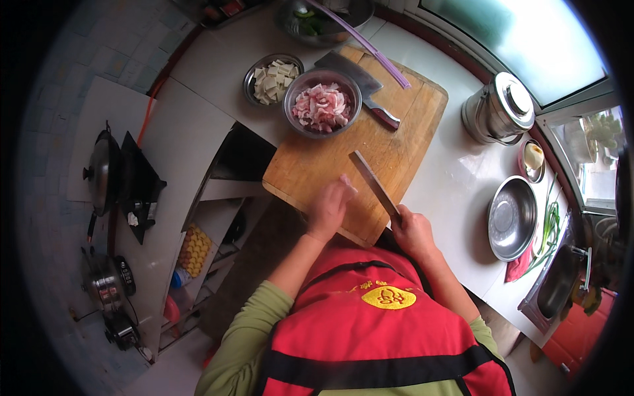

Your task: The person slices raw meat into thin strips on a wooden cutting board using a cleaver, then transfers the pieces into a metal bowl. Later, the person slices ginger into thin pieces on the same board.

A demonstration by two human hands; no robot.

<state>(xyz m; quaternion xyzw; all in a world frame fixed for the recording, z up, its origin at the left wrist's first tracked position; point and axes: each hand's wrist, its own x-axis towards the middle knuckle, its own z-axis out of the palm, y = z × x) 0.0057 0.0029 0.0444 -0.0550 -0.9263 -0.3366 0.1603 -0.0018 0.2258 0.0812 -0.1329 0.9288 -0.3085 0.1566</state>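
Note:
My left hand [329, 205], somewhat blurred, holds a small slice of raw meat [348, 185] at its fingertips, over the near part of a wooden cutting board [317, 163]. In my right hand [413, 230] is the handle of a knife; its blade [374, 180] points up and left over the board. A bowl of sliced raw meat [322, 106] stands at the board's far left edge. Beside that bowl lies a cleaver [359, 79] with a dark handle, flat on the board. A smaller metal bowl of white cut pieces [275, 81], perhaps tofu, stands left of it.
A purple strip [369, 47] hangs over the board's far end, near a large bowl with green vegetables [312, 24]. To the right are a lidded metal pot [500, 109], an empty metal basin [512, 218], green onions [551, 222] and a sink [557, 282]. A lidded pan [101, 173] is far left.

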